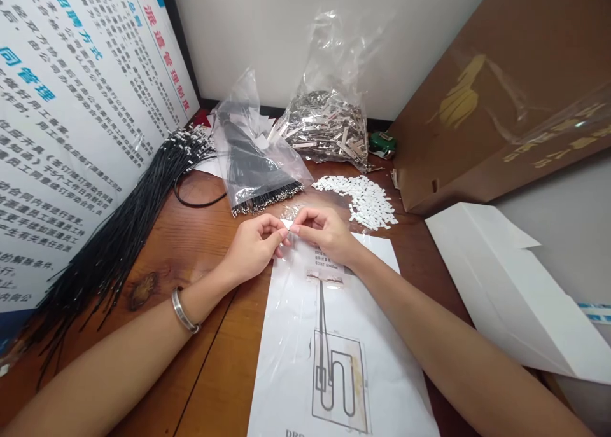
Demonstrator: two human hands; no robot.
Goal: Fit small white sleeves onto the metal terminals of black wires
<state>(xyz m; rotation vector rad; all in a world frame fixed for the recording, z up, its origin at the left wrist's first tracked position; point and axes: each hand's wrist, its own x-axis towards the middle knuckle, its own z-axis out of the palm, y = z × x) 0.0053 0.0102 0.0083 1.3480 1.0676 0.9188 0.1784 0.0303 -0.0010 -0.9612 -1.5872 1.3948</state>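
My left hand [255,246] and my right hand [327,230] meet fingertip to fingertip over the top edge of a printed drawing sheet [291,373]. Both are closed in a pinch. Between them is something tiny, too small to name and mostly covered by the fingers. Just beyond my fingers lies a small scatter of clear or shiny bits [290,210]. A heap of small white rectangular pieces [370,201] sits beyond my right hand. Past my left hand is a clear bag of black wires [245,151], their metal-tipped ends poking out.
A bundle of black wires with white ends [138,214] lies at left beside a printed poster [62,106]. At the back stand a clear bag of metal strips [329,128] and a green object [382,144]. A brown box [506,100] and folded white card [496,284] occupy the right.
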